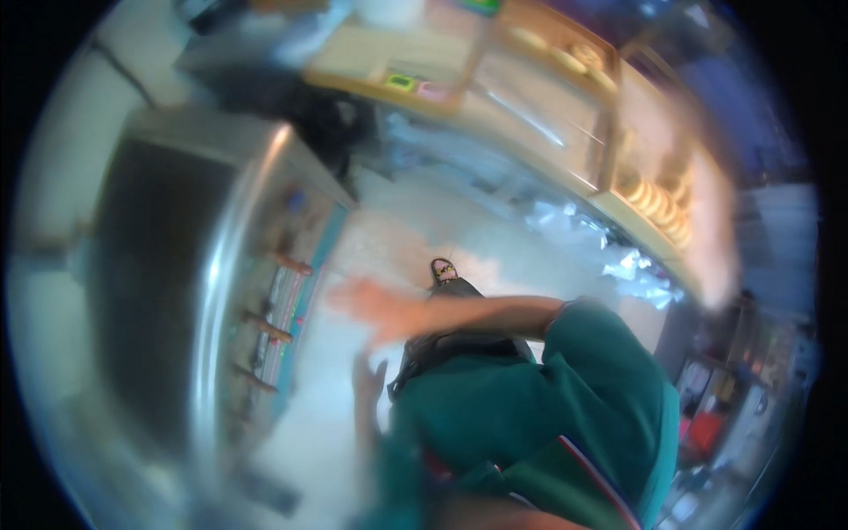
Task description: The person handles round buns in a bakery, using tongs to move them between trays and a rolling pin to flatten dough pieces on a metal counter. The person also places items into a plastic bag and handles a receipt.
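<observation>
My right hand (381, 306) reaches across my body towards the left, blurred by motion, its fingers spread and nothing seen in it. Below it, my left hand (368, 379) hangs beside my dark trousers with the thumb apart from the fingers. It holds nothing that I can see. Both hands are over the pale floor (331, 361). Nearest to them on the left is a steel appliance (215, 265) with a dark top (162, 278). Brown handles (268, 328) stick out from its front.
A wooden-edged worktable (371, 89) curves across the top right, carrying a green timer (401, 82) and a pink timer (430, 91). Pale round dough pieces (656, 205) lie in a row farther right. Crumpled clear plastic (586, 228) is under its edge. My shoe (442, 270) is on the floor.
</observation>
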Motion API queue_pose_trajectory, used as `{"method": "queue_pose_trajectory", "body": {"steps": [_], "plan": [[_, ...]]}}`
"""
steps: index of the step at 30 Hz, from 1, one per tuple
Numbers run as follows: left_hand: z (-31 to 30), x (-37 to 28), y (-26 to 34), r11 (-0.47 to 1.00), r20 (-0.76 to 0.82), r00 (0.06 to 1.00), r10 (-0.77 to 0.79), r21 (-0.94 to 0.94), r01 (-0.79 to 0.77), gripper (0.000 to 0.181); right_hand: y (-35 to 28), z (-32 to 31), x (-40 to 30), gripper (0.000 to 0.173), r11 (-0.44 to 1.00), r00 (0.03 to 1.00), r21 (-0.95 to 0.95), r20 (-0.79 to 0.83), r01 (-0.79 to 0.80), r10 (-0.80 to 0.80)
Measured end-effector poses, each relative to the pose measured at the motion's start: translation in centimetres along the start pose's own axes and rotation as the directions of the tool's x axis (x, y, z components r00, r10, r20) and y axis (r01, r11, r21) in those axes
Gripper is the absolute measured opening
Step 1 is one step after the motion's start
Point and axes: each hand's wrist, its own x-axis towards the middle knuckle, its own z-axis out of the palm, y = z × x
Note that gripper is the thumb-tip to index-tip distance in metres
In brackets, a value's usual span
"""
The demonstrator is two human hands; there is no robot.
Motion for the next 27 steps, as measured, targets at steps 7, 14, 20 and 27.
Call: {"method": "queue_pose_trajectory", "body": {"steps": [7, 14, 20, 27], "plan": [[-6.0, 6.9, 11.1, 0.877, 0.155, 0.937, 0.312, -0.426, -0.222, 0.045, 6.7, -4.1, -8.1, 0.030, 0.793, 0.674, -0.453, 0.436, -0.407, 0.596], [-2.8, -6.6, 5.1, 0.741, 0.085, 0.824, -0.560, 0.496, 0.452, 0.050, 13.0, -6.4, -14.2, 0.031, 0.725, 0.745, -0.469, 0.188, -0.505, 0.640], [3.9, -24.0, 2.9, 0.648, -0.081, 0.644, -0.760, -0.030, 0.761, 0.036, 9.0, 3.5, -7.1, 0.043, 0.936, 0.391, -0.352, 0.866, 0.031, 0.312], [15.2, -35.5, 5.9, 0.370, 0.029, 0.406, -0.913, -0.360, 0.857, 0.020, -2.1, 18.1, 1.0, 0.044, 0.898, 0.201, -0.202, 0.971, 0.391, 0.130]]}}
